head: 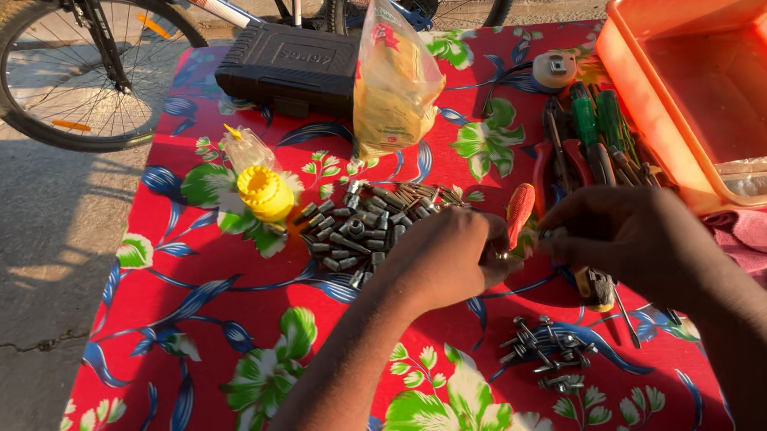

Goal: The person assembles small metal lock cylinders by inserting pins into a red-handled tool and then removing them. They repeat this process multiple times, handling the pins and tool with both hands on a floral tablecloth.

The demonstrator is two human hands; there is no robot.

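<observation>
Bolts (552, 355) lie nearest the camera in a small loose heap on the red flowered tablecloth (233, 334), just below the person's right hand (630, 239). That hand is curled, its fingertips pinched toward the left hand (441, 256), which is closed in a loose fist; a small metal piece (499, 255) shows between the two, though what exactly each grasps cannot be told, since the fingers hide it. An orange-handled screwdriver (519, 211) sits right behind the gap between the hands, touching or nearly touching the left one. Just beyond the left hand spreads a bigger pile of grey sockets and bits (367, 225). To the left of that pile stands a yellow ribbed cap (264, 191) with a crumpled clear bag behind it. Behind the right hand lie green-handled screwdrivers (597, 120) and red-handled pliers (545, 161), beside an orange plastic tub (655, 126). A pink cloth (760, 242) lies at the right edge. Farther back stand an upright yellowish bag (395, 86) and a black tool case (291, 69). Bicycle wheels (58, 74) stand on the ground past the table.
</observation>
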